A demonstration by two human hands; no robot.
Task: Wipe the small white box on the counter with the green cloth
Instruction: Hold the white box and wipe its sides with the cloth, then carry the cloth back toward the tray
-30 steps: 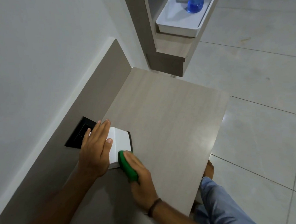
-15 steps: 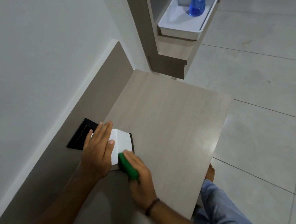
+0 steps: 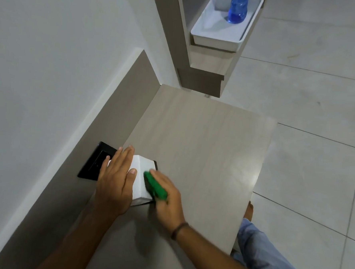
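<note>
The small white box (image 3: 140, 177) stands on the light wood counter (image 3: 202, 148) near its left back panel. My left hand (image 3: 115, 182) lies flat over the box's top and left side, thumb on its upper face, holding it still. My right hand (image 3: 166, 198) grips the folded green cloth (image 3: 154, 187) and presses it against the box's right face. The box's left part is hidden under my left hand.
A black wall socket plate (image 3: 96, 162) sits on the back panel just left of the box. A white tray (image 3: 216, 36) with a blue bottle (image 3: 237, 9) rests on a shelf farther back. Tiled floor and my jeans-clad leg (image 3: 269, 256) lie to the right.
My right hand has slid the green cloth along the box's right face. The left hand stays on the box.
</note>
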